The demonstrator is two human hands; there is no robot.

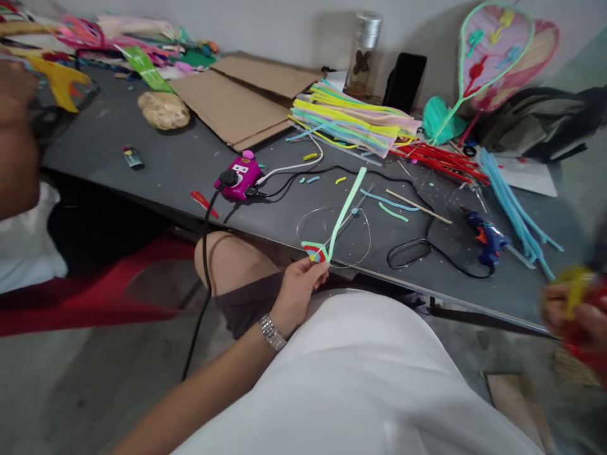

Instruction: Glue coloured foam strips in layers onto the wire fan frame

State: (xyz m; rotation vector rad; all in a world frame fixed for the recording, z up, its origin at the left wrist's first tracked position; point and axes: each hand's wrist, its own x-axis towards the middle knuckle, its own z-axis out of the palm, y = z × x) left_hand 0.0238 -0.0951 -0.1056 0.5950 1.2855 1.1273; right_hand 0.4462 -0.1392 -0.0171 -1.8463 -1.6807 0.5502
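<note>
My left hand point(306, 278), with a metal watch on the wrist, pinches a small fan-shaped piece of coloured fuzzy stems point(313, 251) at the table's front edge. A long pale green fuzzy stem point(345, 208) rises from the pinch. Around it shows a thin wire hoop point(370, 237); whether the hoop is held too I cannot tell. My right hand point(576, 309) is at the far right edge, blurred and partly cut off. Its fingers are closed round a yellow and red object point(576, 291) whose kind I cannot make out.
A blue glue gun point(488, 237) and its cord lie on the right. A purple power socket point(241, 178) stands on the left. Behind are fuzzy stem bundles point(351, 117), cardboard point(246, 95), a bottle point(364, 50) and a net-like fan point(496, 50). Another person's arm point(16, 139) is far left.
</note>
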